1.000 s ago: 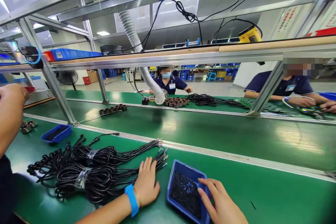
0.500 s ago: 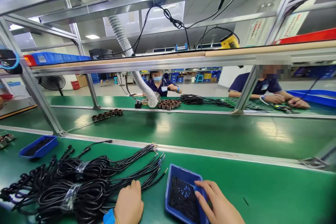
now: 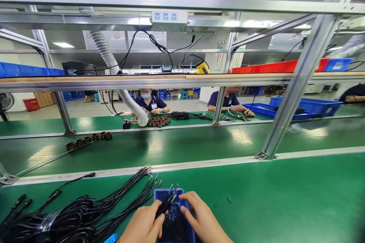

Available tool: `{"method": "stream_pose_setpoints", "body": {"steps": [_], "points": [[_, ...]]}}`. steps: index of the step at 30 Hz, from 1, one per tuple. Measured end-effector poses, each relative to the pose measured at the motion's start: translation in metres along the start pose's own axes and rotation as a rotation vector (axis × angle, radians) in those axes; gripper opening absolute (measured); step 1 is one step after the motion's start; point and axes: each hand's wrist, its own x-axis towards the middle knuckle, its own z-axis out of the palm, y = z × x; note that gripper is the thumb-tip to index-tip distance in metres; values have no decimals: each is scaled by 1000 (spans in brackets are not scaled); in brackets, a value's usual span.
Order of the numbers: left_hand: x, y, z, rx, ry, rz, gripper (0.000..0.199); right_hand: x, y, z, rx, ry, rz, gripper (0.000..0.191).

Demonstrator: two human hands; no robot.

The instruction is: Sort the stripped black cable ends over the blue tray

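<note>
My left hand is closed round a bunch of black cables, whose stripped, coloured wire ends stick up past the fingers. They are above a blue bin full of small thin black pieces, perhaps short tubes. At the bin's right side is my right hand, thumb and fingers apart, close to the wire ends. I see nothing held in it. Bundles of black cable, bound with clear wrap, lie on the green bench to the left.
One small black piece lies on the bench at right. A metal post and a shelf rail stand ahead. Copper-wound rings sit on the strip beyond. Two people work across the bench, beside a flexible duct.
My left hand has moved from beside the cables to over the bin, now with cable ends in its grip. My view has turned right. My right hand stays by the bin.
</note>
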Motion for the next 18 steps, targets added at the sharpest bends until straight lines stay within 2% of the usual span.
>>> {"method": "stream_pose_setpoints", "body": {"steps": [2, 3, 6, 9, 11, 13, 15, 18], "points": [[6, 6, 3, -149, -85, -26, 30, 1, -10, 2, 13, -37, -28, 26], [9, 5, 4, -248, -83, -59, 36, 1, -15, 1, 9, -52, -48, 26], [18, -9, 4, -589, 3, -128, 58, 4, -22, 0, -126, 11, -110, 28], [22, -26, 4, -846, 120, -154, 72, 13, -23, 13, -409, 108, -250, 19], [22, -35, 9, -933, 143, -170, 77, 21, -21, 32, -545, 49, -441, 10], [20, -41, 18, -981, 107, -176, 78, 29, -17, 56, -604, -30, -584, 17], [17, -45, 28, -1001, 90, -161, 75, 34, -13, 76, -622, -50, -597, 17], [17, -47, 38, -974, 162, -130, 75, 37, -6, 90, -624, -30, -555, 20]]}}
